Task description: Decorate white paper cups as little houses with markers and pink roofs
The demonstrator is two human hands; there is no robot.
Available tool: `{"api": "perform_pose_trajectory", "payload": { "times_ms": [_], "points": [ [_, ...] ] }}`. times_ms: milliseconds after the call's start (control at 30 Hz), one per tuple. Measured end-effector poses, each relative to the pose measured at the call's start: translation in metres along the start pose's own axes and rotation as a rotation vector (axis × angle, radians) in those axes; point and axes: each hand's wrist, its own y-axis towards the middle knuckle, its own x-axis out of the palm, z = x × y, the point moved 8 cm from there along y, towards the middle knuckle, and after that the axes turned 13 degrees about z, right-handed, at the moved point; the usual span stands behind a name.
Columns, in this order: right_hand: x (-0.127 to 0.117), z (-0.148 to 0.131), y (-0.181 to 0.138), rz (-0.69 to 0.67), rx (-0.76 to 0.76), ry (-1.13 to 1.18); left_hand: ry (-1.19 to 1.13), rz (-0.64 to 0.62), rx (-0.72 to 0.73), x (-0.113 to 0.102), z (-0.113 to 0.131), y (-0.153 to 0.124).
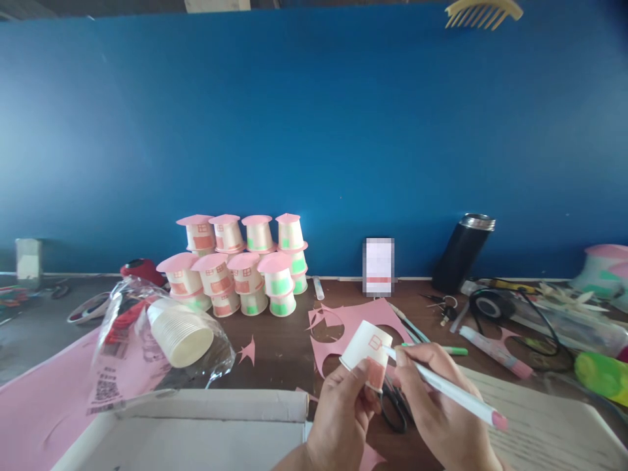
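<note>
My left hand (pixel 343 409) is closed around the rim end of a white paper cup (pixel 357 345), which is tilted. A small red window with panes is drawn on the cup, and a red filled patch lies below it. My right hand (pixel 439 405) grips a white marker pen (pixel 451 387) with a pink end, its tip at the cup beside the drawn window. Under my hands, the black-handled scissors (pixel 394 409) are partly hidden. Behind the cup lies a pink paper sheet (pixel 377 315) with round holes cut out.
Stacked paper-cup houses (pixel 235 275) with pink roofs stand at the back left. A plastic bag of nested cups (pixel 189 337) and a white box (pixel 196 432) are at left. Rightward are a black flask (pixel 461 255), a glue tube (pixel 495 350), keys (pixel 447 309) and a printed sheet (pixel 549 418).
</note>
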Motion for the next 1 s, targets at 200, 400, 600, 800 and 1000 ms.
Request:
{"api": "perform_pose_trajectory", "payload": {
  "times_ms": [200, 400, 600, 800, 1000],
  "points": [
    [-0.008, 0.004, 0.002, 0.051, 0.052, 0.028, -0.001, 0.040, -0.004, -0.004, -0.002, 0.002],
    [-0.004, 0.008, 0.001, 0.032, 0.033, 0.010, 0.018, 0.017, -0.008, -0.001, -0.001, 0.001],
    [-0.003, 0.010, 0.000, 0.019, 0.038, -0.011, 0.059, 0.000, 0.021, -0.001, -0.002, -0.001],
    [-0.003, 0.009, 0.001, 0.014, 0.037, -0.027, 0.089, -0.013, 0.024, -0.001, -0.001, 0.000],
    [-0.002, 0.013, -0.001, 0.011, 0.080, -0.036, 0.092, -0.012, 0.025, 0.000, -0.001, 0.000]
  ]
}}
